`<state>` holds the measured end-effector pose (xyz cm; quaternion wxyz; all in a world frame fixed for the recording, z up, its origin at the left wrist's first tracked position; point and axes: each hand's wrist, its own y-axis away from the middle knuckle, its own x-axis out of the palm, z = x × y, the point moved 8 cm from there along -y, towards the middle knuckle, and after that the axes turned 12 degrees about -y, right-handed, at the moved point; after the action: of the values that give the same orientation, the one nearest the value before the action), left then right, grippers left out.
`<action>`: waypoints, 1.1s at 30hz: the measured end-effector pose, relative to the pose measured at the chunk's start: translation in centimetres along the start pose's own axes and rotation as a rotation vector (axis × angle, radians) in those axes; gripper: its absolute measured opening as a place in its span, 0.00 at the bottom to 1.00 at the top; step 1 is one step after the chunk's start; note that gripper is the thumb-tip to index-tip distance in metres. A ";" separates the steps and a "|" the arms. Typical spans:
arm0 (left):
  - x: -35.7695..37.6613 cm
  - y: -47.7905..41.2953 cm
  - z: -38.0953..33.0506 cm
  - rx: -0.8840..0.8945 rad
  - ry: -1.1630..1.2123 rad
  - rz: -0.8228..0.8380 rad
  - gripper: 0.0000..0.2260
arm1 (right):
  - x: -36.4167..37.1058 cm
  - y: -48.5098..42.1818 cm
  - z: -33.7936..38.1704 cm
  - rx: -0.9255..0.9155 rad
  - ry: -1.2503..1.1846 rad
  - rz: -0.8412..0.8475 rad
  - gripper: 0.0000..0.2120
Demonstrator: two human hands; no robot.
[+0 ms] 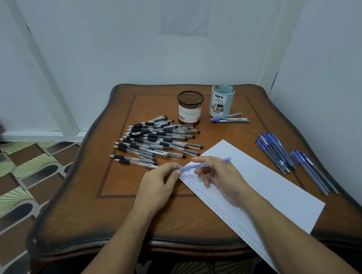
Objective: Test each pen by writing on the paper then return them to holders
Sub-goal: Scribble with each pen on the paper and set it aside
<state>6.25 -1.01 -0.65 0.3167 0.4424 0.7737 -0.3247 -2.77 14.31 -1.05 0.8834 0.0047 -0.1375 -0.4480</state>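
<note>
Nearest the table's front edge, the sheet of paper [258, 186] lies on a diagonal, one corner hanging off toward the person, with a column of small test marks down its left margin. Over its far left end both hands meet on one blue pen [204, 164]: left hand [156, 186] pinches the capped or tip end between thumb and fingers, right hand [220, 177] closes on the barrel, and the rest of the pen juts out to the right. Long axis of the pen runs nearly left-right, held just above the paper, not writing. Judgement: cap being pulled off or pushed on; cannot tell which. Right hand is better placed to write, as the unmarked paper lies directly beneath and to the right of it. Right of the paper, well apart from the hands, two groups of blue pens [274, 152] lie roughly parallel, pointing away and left. Left and beyond the hands, a heap of black-grip clear pens [153, 140] lies close to the left fingers, a likely snag if that hand swings outward. Farther back stand the black mesh holder [191, 108] and the pale blue desk organizer [222, 102], side by side, apparently empty; two pens [228, 118] lie at the organizer's foot. Path from the hands to either holder crosses bare wooden table [89, 218], nothing upright between.
</note>
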 end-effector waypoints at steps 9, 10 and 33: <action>0.3 -0.1 -0.8 0.065 -0.163 0.050 0.17 | -2.1 0.8 1.0 0.029 -0.507 -0.250 0.07; 0.3 -0.1 -1.0 0.085 -0.169 0.044 0.15 | -2.6 0.9 1.5 0.022 -0.529 -0.264 0.07; 0.8 -0.2 -0.8 0.110 -0.163 0.019 0.12 | -21.3 2.2 9.0 -0.097 1.103 -0.839 0.10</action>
<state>5.58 -0.11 -0.74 0.3567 0.4385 0.7222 -0.3987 -15.19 33.56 2.76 0.5758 0.2448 0.3650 -0.6894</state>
